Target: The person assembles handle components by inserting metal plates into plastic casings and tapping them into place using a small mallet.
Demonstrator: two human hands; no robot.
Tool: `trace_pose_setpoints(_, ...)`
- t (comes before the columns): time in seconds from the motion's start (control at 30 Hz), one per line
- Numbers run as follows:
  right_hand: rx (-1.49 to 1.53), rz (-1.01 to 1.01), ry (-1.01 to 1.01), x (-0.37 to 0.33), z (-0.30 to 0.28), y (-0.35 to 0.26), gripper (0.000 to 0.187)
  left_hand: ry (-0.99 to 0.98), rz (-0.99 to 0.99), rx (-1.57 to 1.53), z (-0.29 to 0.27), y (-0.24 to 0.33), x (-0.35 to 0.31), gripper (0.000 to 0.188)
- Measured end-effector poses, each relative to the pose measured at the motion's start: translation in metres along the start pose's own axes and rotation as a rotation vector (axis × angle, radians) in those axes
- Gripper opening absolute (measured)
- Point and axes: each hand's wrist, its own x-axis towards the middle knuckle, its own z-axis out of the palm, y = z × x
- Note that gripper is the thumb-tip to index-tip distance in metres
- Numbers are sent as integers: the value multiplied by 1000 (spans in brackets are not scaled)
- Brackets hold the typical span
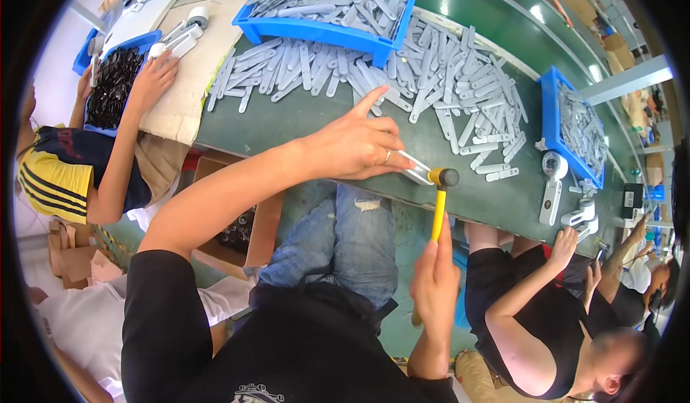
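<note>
Close to the near edge of the green table, my left hand [356, 144] reaches in with its index finger stretched out. Its other fingers press on a white plastic handle piece [415, 168], partly hidden beneath them. My right hand [436, 277] is wrapped around a small mallet [439, 215] with a yellow handle and a black-and-yellow head. The mallet head is at the right end of the handle piece; whether they touch I cannot tell. A wide heap of grey flat plastic strips [474, 90] lies just beyond my hands.
A blue bin [248, 28] full of grey strips stands at the far side, another blue bin [552, 116] to the right. Co-workers sit on both sides; the left one has a bin of black parts [115, 87]. An open cardboard box [266, 234] is below the table edge.
</note>
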Motion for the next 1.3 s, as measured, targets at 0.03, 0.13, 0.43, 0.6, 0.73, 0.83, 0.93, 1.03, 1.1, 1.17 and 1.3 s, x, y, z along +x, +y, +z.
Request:
trace_pose_setpoints(0.03,2,49,-9,-13,-10,-7,56,-2,-9,10,1,-1,-1,20)
trace_pose_setpoints(0.13,98,0,125,-25,-3,-9,55,18,1,-14,2,0,0,19)
trace_pose_setpoints(0.43,-149,-93,101,3,10,14,55,-39,-65,-34,-1,-3,1,45)
trace_pose_setpoints(0.6,-183,34,32,5,-1,-4,56,-105,-324,-103,-9,3,2,97)
trace_pose_setpoints(0.73,-89,-27,7,-11,-1,-30,56,-101,-346,-114,-8,1,-2,109)
trace_pose_setpoints(0.83,13,-63,23,-5,16,-36,56,-88,-350,-136,-6,0,-1,113)
trace_pose_setpoints(0.93,-271,-136,-44,7,12,-34,57,-96,-356,-144,-9,-2,-3,115)
trace_pose_setpoints(1.03,-150,-158,37,-5,10,-43,57,-69,-324,-110,-5,-2,-2,114)
trace_pose_setpoints(1.1,-302,-156,-21,16,17,-34,57,-73,-330,-126,-3,-3,-4,114)
trace_pose_setpoints(1.17,-298,-142,-30,3,3,-42,57,-79,-361,-128,-1,-2,-7,119)
trace_pose_setpoints(1.3,-197,-170,105,2,9,-39,54,-68,-339,-116,-2,-2,-3,119)
